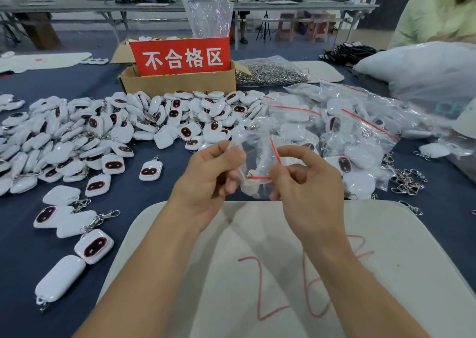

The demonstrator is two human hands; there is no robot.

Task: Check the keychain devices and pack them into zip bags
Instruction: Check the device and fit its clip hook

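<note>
I find the zip bag held above the white mat, between both hands. A white keychain device appears to sit low inside; the film blurs it. The left hand pinches the bag's left edge; the right hand pinches the red seal strip. Risks, in my judgement: the metal clasp lies at the strip and could foul the seal; a part-pressed seal would let the device slip out toward the loose devices nearby.

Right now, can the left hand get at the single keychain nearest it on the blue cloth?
Probably yes for reach: the keychain lies apart, nothing between. But the left hand pinches the zip bag and must let go first.
</note>
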